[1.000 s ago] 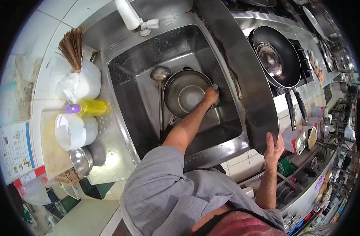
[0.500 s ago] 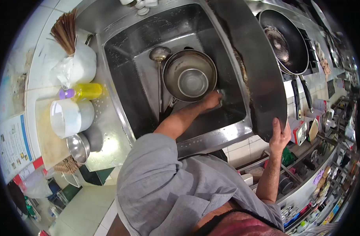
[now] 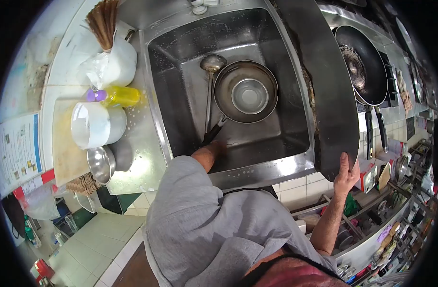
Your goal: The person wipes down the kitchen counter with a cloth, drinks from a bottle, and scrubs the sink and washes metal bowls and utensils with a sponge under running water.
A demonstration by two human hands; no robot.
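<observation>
My left hand (image 3: 218, 148) is low in the steel sink (image 3: 290, 160), right by the black handle (image 3: 214, 131) of a frying pan; its fingers are blurred and partly hidden. The pan (image 3: 222, 91) lies on the sink floor with a small metal bowl (image 3: 250, 96) inside it. Left of the pan rests a long-handled ladle (image 3: 212, 63). My right hand (image 3: 345, 177) grips the near end of a dark metal splash guard (image 3: 331, 95) beside the sink, thumb on its sink-side face and fingers behind it.
On the left counter are a bottle of yellow liquid (image 3: 121, 96), a white tub (image 3: 97, 125), a metal bowl (image 3: 100, 165) and a brush (image 3: 102, 26) in a bagged container. Beyond the splash guard, a black wok (image 3: 372, 62) sits by the stove.
My left hand has moved from the sink's right side, below the pan, leftward and nearer to me, beside the pan handle. My right hand keeps its grip. The view has shifted slightly.
</observation>
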